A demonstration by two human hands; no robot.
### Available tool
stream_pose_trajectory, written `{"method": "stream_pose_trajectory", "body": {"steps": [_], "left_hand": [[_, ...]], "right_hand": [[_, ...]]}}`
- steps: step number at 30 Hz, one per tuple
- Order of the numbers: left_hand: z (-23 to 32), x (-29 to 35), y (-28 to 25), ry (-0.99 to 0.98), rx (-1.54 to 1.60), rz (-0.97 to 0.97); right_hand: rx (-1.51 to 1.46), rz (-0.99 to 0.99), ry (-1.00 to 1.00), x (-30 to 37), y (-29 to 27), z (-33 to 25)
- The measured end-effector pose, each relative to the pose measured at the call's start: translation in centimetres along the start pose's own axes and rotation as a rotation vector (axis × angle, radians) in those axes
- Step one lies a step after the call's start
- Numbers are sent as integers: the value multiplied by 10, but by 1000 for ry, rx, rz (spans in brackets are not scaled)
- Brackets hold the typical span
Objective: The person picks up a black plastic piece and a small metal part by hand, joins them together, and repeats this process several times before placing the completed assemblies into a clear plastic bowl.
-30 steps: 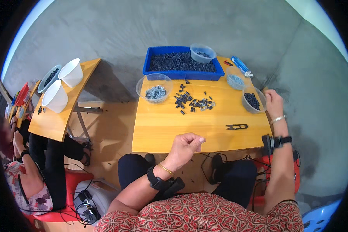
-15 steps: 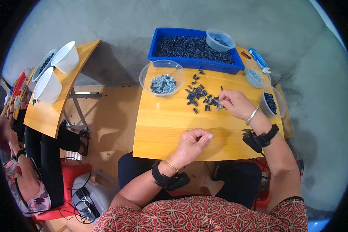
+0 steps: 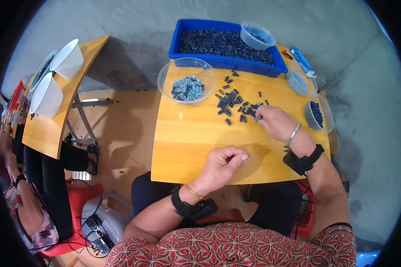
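My right hand (image 3: pixel 276 124) is closed in a pinch at the right edge of a loose pile of small black cylindrical parts (image 3: pixel 229 100). Something small and dark shows at its fingertips, too small to make out. Nearer to me, my left hand (image 3: pixel 223 167) hovers over the front of the table, thumb pressed to curled fingers; whatever they hold, if anything, is hidden. Beyond the left hand stands a clear round tub (image 3: pixel 187 89) of mixed clear and black pieces. Right of my right hand, a tilted clear tub (image 3: pixel 317 113) holds black parts.
A blue tray (image 3: pixel 227 64) full of black parts lies at the back of the wooden table (image 3: pixel 187 147), a clear bowl (image 3: pixel 257 36) on its corner. A tub of light-blue pieces (image 3: pixel 298 83) and a blue-white packet (image 3: pixel 302 61) are at right. Another person (image 3: pixel 35 213) sits left by a second table (image 3: pixel 53 133).
The whole view has shifted slightly, with the tray and the tubs higher in the picture. My right hand stays pinching at the pile's edge; my left hand keeps its closed pose.
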State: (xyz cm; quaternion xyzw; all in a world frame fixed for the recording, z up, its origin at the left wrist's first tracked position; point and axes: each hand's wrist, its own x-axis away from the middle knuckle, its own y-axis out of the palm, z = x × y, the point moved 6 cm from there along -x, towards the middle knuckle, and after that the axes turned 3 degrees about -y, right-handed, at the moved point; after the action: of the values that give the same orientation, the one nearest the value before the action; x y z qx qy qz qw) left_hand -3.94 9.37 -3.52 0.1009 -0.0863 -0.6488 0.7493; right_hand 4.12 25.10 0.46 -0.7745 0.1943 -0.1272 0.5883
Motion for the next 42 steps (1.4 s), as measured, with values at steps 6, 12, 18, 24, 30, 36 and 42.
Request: {"method": "stream_pose_trajectory", "body": {"steps": [6,12,18,24,30,36,42], "left_hand": [[-1,1,-1,-15,4,35],[-3,0,1,-33,71,51],[-4,1,-2,-75,80,44],[-1,1,0,-66,46,42],[-4,2,-2,-40,-2,24],[23,5,6,278,-573,89],[28,12,24,320,-1252,173]], "right_hand": [[-232,147,72,11,-28,5],[-123,190,249,22,-29,64],[-130,70,346,23,-20,76],[30,174,-12,10,-14,57],[-63,-34,165,18,-6,48],[-257,124,1,26,-23,9],[-303,197,163,43,-27,19]]}}
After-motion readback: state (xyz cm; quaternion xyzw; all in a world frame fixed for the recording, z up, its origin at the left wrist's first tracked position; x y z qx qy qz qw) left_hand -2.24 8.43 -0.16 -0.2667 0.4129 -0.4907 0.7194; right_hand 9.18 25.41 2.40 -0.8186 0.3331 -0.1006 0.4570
